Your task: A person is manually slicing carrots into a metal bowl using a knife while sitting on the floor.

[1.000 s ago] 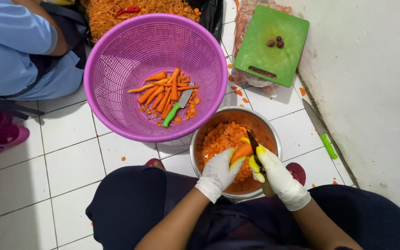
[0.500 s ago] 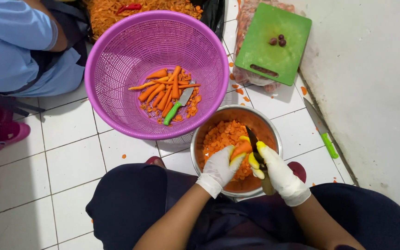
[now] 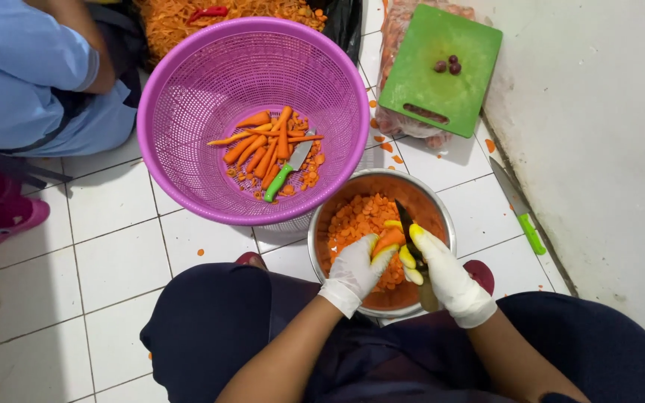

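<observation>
1. Your gloved left hand (image 3: 355,270) grips a carrot piece (image 3: 389,240) over a steel bowl (image 3: 442,216) of carrot slices.
2. Your gloved right hand (image 3: 446,275) is closed around a dark knife (image 3: 404,224), its blade touching the carrot.
3. Beyond your hands sits a purple basket (image 3: 188,134) holding whole carrots (image 3: 266,142) and a green-handled knife (image 3: 287,172).

Gloved left hand (image 3: 355,270) holds carrot (image 3: 388,240); right hand (image 3: 448,277) holds knife (image 3: 406,227).

Knives: three, first (image 3: 287,169), second (image 3: 516,206), third (image 3: 406,228). Purple basket (image 3: 188,149): one. Steel bowl (image 3: 442,213): one. Green board (image 3: 442,97): one.
</observation>
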